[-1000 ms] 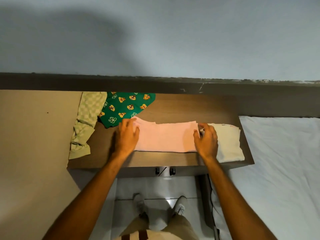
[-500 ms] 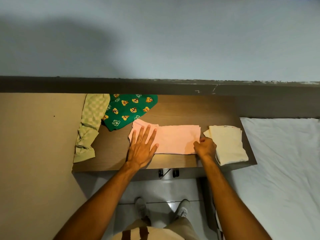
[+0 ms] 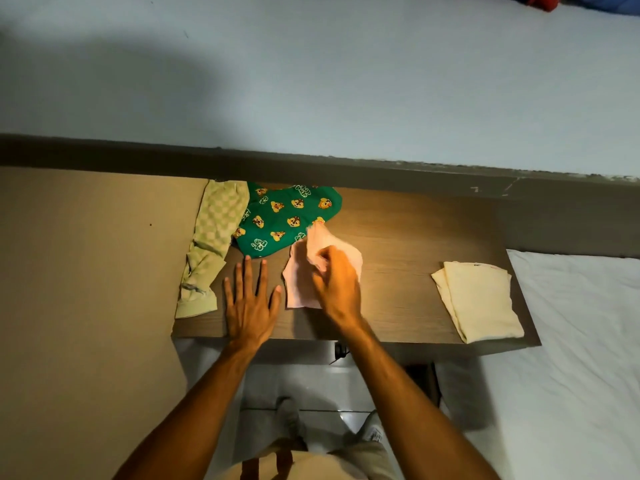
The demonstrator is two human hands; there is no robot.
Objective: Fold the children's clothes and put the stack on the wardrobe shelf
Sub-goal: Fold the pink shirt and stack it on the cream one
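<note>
A pink garment [image 3: 300,282] lies in the middle of the brown wooden table [image 3: 408,258], its right half lifted and doubled over to the left. My right hand [image 3: 337,282] pinches that raised pink edge above the rest of the cloth. Flat on the bare wood just left of the pink piece rests my left hand [image 3: 250,303], fingers spread. A folded cream garment [image 3: 479,299] sits at the table's right end. A green printed garment [image 3: 287,220] and a pale green checked one [image 3: 209,251] lie unfolded at the back left.
A tan panel [image 3: 86,271] stands left of the table, with the checked garment hanging over its edge. A white bed [image 3: 571,358] borders the right. A pale wall rises behind a dark ledge [image 3: 311,168]. My feet stand on a light floor [image 3: 322,386] below.
My right hand has carried the pink garment's right end over to the left, halving it. My left hand slid off the pink cloth onto the wood beside it.
</note>
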